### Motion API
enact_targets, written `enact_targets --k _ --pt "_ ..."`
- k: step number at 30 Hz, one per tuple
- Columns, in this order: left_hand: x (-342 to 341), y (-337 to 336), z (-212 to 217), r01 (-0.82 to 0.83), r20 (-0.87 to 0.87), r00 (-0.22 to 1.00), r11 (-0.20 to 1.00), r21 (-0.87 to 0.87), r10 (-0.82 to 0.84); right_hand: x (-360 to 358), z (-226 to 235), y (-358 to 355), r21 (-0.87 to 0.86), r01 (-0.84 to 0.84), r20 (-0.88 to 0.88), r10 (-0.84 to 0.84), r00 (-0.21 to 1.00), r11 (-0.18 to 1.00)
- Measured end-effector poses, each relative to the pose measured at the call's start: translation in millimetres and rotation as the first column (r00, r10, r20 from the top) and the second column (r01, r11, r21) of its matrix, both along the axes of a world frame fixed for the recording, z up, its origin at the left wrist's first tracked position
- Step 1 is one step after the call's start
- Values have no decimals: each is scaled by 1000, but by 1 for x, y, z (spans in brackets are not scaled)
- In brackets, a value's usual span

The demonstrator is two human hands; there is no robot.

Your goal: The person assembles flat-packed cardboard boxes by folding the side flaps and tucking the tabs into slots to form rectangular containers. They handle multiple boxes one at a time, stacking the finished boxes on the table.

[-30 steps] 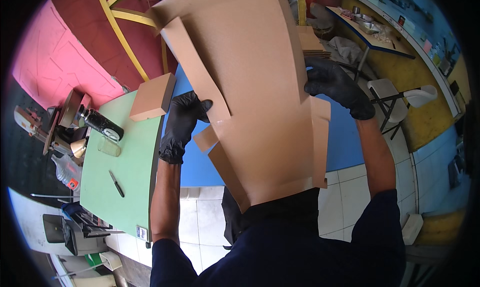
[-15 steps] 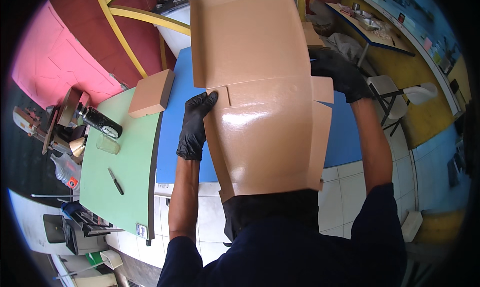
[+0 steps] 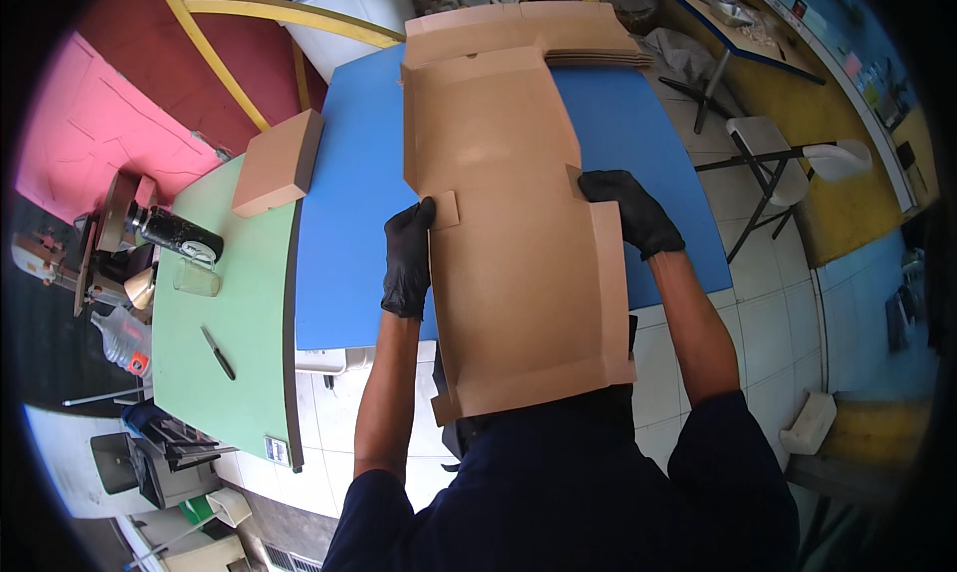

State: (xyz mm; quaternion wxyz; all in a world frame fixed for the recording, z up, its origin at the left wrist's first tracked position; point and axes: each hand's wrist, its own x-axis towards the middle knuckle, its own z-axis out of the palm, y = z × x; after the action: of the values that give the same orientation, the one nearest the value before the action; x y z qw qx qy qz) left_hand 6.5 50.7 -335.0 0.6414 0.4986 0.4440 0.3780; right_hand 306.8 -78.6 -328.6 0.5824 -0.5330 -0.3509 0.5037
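Note:
A brown cardboard box blank (image 3: 518, 273), partly folded, stretches from my waist out over the blue table. Its side flaps stand up along both edges. My left hand (image 3: 407, 258), in a black glove, grips the left edge with the thumb on a small tab. On the opposite edge my right hand (image 3: 633, 213), also black-gloved, has its fingertips closed on a side flap. Part of its fingers is hidden behind the cardboard. The blank's far end lies over or against a stack of flat cardboard (image 3: 598, 48) at the table's far side.
The blue table (image 3: 344, 203) adjoins a green table (image 3: 249, 313) on the left. That one bears a closed brown box (image 3: 279, 163), a black bottle (image 3: 179, 233), a glass (image 3: 196, 278) and a knife (image 3: 217, 353). A folding chair (image 3: 773, 163) stands at right.
The blank has come down from a raised position toward the tabletop. My right hand has moved left and down to the side flap. The far cardboard stack has come into fuller view.

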Motion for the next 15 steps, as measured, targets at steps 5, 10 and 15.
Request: enact_targets --k 5,10,15 --pt "-7 -16 -21 120 58 991 993 -15 -118 11 -13 2 -91 13 194 5 981 996" --pt "-15 -49 -30 200 40 979 979 -49 -198 23 -38 6 -205 64 175 -27 984 977" --pt "-16 -60 -31 -21 -194 981 999 -24 16 -1 -58 -36 -60 87 413 -55 909 994"
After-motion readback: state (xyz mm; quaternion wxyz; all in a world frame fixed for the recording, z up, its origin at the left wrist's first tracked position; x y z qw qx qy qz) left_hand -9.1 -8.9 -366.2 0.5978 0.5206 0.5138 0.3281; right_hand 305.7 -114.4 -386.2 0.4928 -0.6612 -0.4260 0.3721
